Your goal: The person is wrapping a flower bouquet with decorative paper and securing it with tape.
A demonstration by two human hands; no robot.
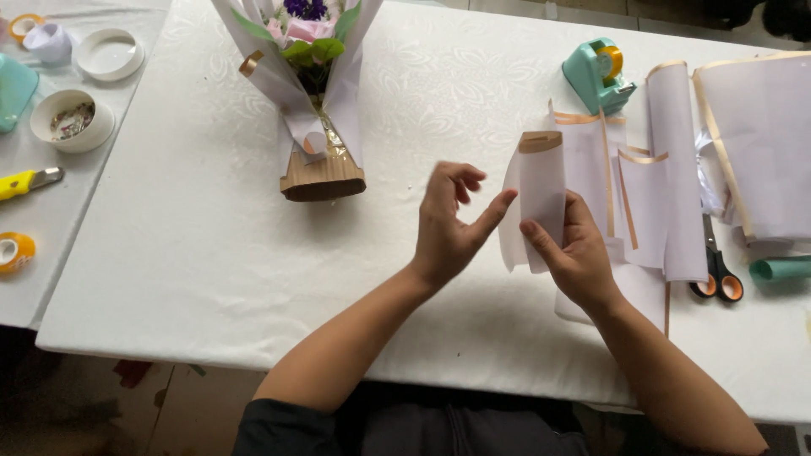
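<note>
My right hand [574, 253] grips a folded piece of white wrapping paper with a gold-brown edge [541, 181], held upright above the table. My left hand [452, 224] hovers just left of it, fingers apart, its thumb reaching toward the paper's lower left edge without holding anything. A small bouquet [312, 93] of pink and purple flowers wrapped in white paper stands at the back left on a brown ridged base.
More white sheets with gold edges [667, 169] lie to the right, with scissors [716, 270], a teal tape dispenser [596, 76] and a green roll [781, 268]. On the left side table are white bowls [72, 118], a tape roll [15, 251] and a yellow-handled tool [25, 181].
</note>
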